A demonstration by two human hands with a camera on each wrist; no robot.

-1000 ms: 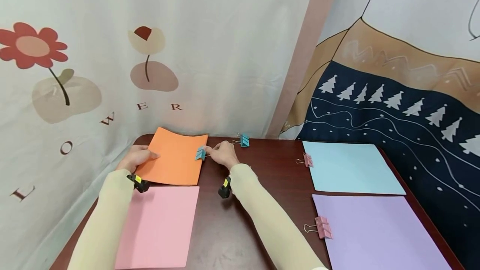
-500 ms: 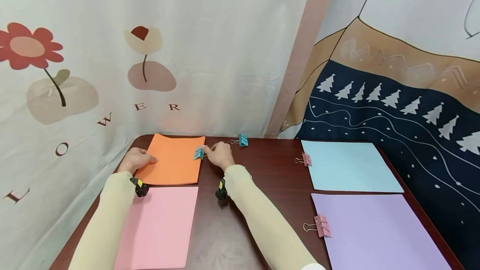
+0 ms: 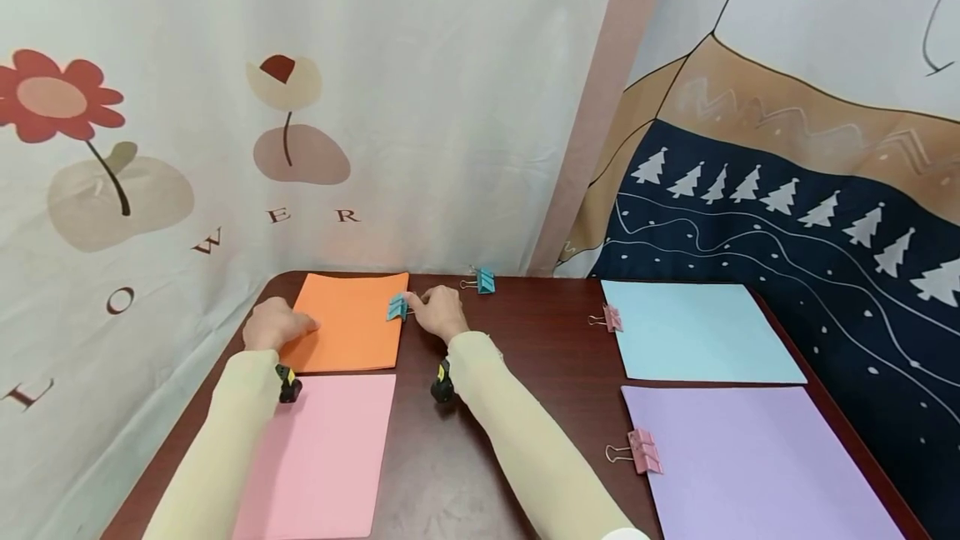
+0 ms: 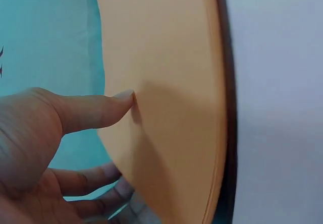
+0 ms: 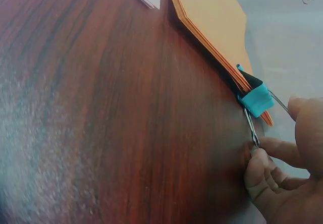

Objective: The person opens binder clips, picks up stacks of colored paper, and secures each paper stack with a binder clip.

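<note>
A stack of orange paper sheets [image 3: 352, 319] lies at the table's back left. My left hand [image 3: 277, 324] holds the stack's left edge, thumb [image 4: 96, 112] on top and the other fingers [image 4: 96, 181] beneath in the left wrist view. On the stack's right edge sits a teal binder clip [image 3: 397, 307], its band [image 5: 258, 101] around the sheets. My right hand [image 3: 442, 312] pinches the clip's wire handles; in the right wrist view the thumb [image 5: 309, 123] meets one handle and the fingers [image 5: 260, 169] the other, the handles spread apart.
Another teal binder clip [image 3: 486, 281] lies near the back edge. Pink paper [image 3: 322, 457] lies in front of the orange stack. At right are light blue paper [image 3: 705, 332] and purple paper [image 3: 757, 457], each with a pink binder clip [image 3: 613, 318] at its left edge. Curtains stand behind.
The orange stack's raised far edge has come down flatter. My left hand has shifted slightly to the right along with its wrist; the right hand stays at the clip.
</note>
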